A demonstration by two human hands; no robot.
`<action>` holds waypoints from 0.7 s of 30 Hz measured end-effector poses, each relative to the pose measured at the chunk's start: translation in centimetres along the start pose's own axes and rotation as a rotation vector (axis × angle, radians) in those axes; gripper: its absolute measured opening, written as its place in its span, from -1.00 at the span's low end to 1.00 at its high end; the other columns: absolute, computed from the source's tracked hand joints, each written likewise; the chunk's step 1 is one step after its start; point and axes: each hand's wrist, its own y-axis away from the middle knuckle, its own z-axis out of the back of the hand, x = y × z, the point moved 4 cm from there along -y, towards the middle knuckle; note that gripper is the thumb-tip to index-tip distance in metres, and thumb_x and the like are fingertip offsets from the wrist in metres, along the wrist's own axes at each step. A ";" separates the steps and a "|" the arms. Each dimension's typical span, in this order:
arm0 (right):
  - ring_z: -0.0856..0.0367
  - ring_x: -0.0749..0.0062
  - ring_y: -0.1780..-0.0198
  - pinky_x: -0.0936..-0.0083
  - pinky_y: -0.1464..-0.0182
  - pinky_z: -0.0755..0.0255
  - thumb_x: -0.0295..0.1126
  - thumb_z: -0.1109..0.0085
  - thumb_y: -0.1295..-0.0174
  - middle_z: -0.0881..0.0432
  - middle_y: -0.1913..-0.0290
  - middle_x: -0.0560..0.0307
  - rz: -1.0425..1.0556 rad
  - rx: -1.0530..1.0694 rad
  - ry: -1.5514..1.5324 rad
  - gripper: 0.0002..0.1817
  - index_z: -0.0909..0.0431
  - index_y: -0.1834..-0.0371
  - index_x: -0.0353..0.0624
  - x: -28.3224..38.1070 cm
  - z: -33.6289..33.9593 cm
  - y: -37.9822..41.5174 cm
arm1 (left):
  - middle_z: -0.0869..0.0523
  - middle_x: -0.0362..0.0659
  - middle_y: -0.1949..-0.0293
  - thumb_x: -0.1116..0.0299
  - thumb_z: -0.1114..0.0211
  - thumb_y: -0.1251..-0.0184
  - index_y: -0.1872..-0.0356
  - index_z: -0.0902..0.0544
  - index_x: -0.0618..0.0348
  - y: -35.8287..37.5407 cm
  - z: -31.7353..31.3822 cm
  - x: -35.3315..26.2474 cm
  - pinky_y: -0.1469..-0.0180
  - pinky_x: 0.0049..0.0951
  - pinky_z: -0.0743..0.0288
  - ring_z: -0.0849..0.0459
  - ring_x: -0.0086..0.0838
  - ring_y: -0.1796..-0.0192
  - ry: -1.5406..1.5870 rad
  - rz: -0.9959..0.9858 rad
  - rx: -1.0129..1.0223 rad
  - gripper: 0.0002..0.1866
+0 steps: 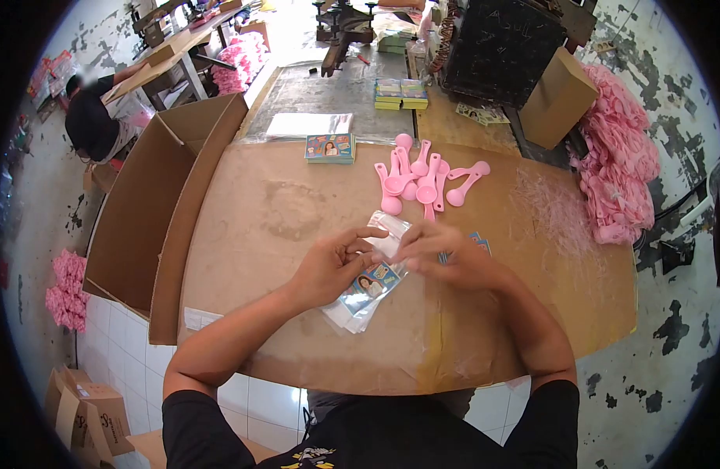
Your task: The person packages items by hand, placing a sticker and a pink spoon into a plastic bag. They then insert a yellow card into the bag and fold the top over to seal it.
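My left hand point(332, 266) and my right hand point(446, 254) meet over the middle of a cardboard-covered table point(282, 203). Both pinch a clear plastic bag point(389, 234) with a printed picture card point(373, 283) inside it. Under them lies a small stack of more clear bags point(352, 313). Another printed card point(478, 242) peeks out beside my right hand. Several pink plastic spoons point(422, 180) lie in a loose pile just beyond my hands.
A stack of printed cards point(329, 148) and clear sheets point(309, 123) lie at the far edge. An open cardboard box point(153, 207) stands at left. Heaps of pink spoons point(621, 156) lie at right. A person point(94, 117) crouches at far left.
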 end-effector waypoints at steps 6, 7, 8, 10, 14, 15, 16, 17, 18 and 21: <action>-0.64 0.04 -0.24 0.16 -0.35 -0.45 -0.48 -0.11 -0.46 -0.72 -0.19 -0.01 -0.173 -0.429 0.729 -0.71 -0.72 -0.14 -0.21 -7.9 8.7 3.0 | -0.84 -0.07 -0.06 0.48 -0.28 -0.65 -0.43 -0.51 0.31 -0.5 0.6 0.0 -0.02 -0.58 -0.69 -0.78 -0.61 -0.04 0.145 0.073 -0.031 -0.57; -0.64 0.03 -0.24 0.16 -0.35 -0.46 -0.49 -0.09 -0.46 -0.72 -0.18 0.00 -0.176 -0.438 0.906 -0.70 -0.71 -0.16 -0.21 -8.1 8.9 3.2 | -0.83 -0.07 -0.06 0.48 -0.28 -0.64 -0.43 -0.51 0.31 -0.6 0.6 0.2 -0.04 -0.57 -0.69 -0.78 -0.61 -0.04 0.156 0.073 -0.028 -0.57; -0.64 0.01 -0.23 0.14 -0.35 -0.45 -0.51 -0.09 -0.44 -0.72 -0.16 0.00 -0.193 -0.421 0.933 -0.71 -0.71 -0.13 -0.22 -8.6 9.0 3.4 | -0.83 -0.07 -0.07 0.49 -0.28 -0.64 -0.43 -0.50 0.31 -0.6 0.6 0.4 -0.05 -0.56 -0.70 -0.78 -0.61 -0.04 0.168 0.075 -0.025 -0.57; -0.63 -0.04 -0.22 0.09 -0.35 -0.44 -0.55 -0.10 -0.38 -0.72 -0.14 0.00 -0.233 -0.386 0.987 -0.72 -0.72 -0.08 -0.24 -8.1 9.0 3.5 | -0.83 -0.06 -0.08 0.50 -0.28 -0.63 -0.43 -0.50 0.32 -0.6 0.5 0.1 -0.06 -0.55 -0.71 -0.79 -0.60 -0.04 0.188 0.084 -0.019 -0.57; -0.68 -0.02 -0.07 0.14 -0.16 -0.53 -0.57 -0.13 -0.33 -0.71 -0.03 -0.01 -0.179 -0.313 0.816 -0.75 -0.70 -0.02 -0.28 -6.0 8.4 3.0 | -0.82 -0.05 -0.11 0.52 -0.29 -0.62 -0.41 -0.51 0.31 -0.4 0.6 -0.3 -0.08 -0.52 -0.74 -0.80 -0.58 -0.05 0.241 0.057 -0.041 -0.58; -0.70 0.02 -0.03 0.18 -0.11 -0.55 -0.56 -0.15 -0.33 -0.71 -0.02 0.01 -0.202 -0.340 0.712 -0.75 -0.71 -0.02 -0.27 -5.4 8.4 2.8 | -0.82 -0.05 -0.11 0.52 -0.29 -0.62 -0.41 -0.51 0.30 -0.4 0.7 -0.4 -0.08 -0.52 -0.74 -0.80 -0.58 -0.05 0.259 0.037 -0.059 -0.58; -0.71 0.05 0.02 0.22 -0.05 -0.57 -0.55 -0.16 -0.32 -0.71 -0.01 0.02 -0.225 -0.363 0.607 -0.75 -0.71 -0.02 -0.27 -4.7 8.2 2.6 | -0.82 -0.05 -0.11 0.52 -0.29 -0.61 -0.40 -0.51 0.30 -0.3 0.7 -0.6 -0.08 -0.52 -0.74 -0.80 -0.58 -0.05 0.261 0.034 -0.067 -0.58; -0.70 0.10 0.08 0.27 0.01 -0.55 -0.57 -0.15 -0.31 -0.69 0.05 0.01 -0.226 -0.325 0.569 -0.77 -0.70 0.02 -0.29 -3.7 7.8 2.4 | -0.82 -0.06 -0.10 0.52 -0.30 -0.61 -0.40 -0.52 0.29 -0.2 0.6 -1.0 -0.08 -0.53 -0.74 -0.80 -0.58 -0.05 0.264 0.032 -0.073 -0.59; -0.68 0.16 0.14 0.31 0.08 -0.53 -0.59 -0.14 -0.29 -0.67 0.11 0.00 -0.228 -0.289 0.533 -0.79 -0.70 0.06 -0.31 -2.5 7.3 2.1 | -0.82 -0.06 -0.10 0.52 -0.30 -0.61 -0.39 -0.52 0.29 -0.2 0.6 -1.3 -0.08 -0.53 -0.74 -0.80 -0.58 -0.05 0.267 0.028 -0.078 -0.59; -0.63 0.30 0.23 0.40 0.18 -0.46 -0.62 -0.11 -0.28 -0.63 0.21 0.02 -0.141 -0.262 0.381 -0.80 -0.71 0.12 -0.34 0.8 5.4 1.2 | -0.83 -0.09 -0.07 0.50 -0.30 -0.62 -0.39 -0.53 0.29 -0.1 0.4 -1.2 -0.04 -0.55 -0.73 -0.80 -0.60 -0.02 0.238 0.029 -0.069 -0.59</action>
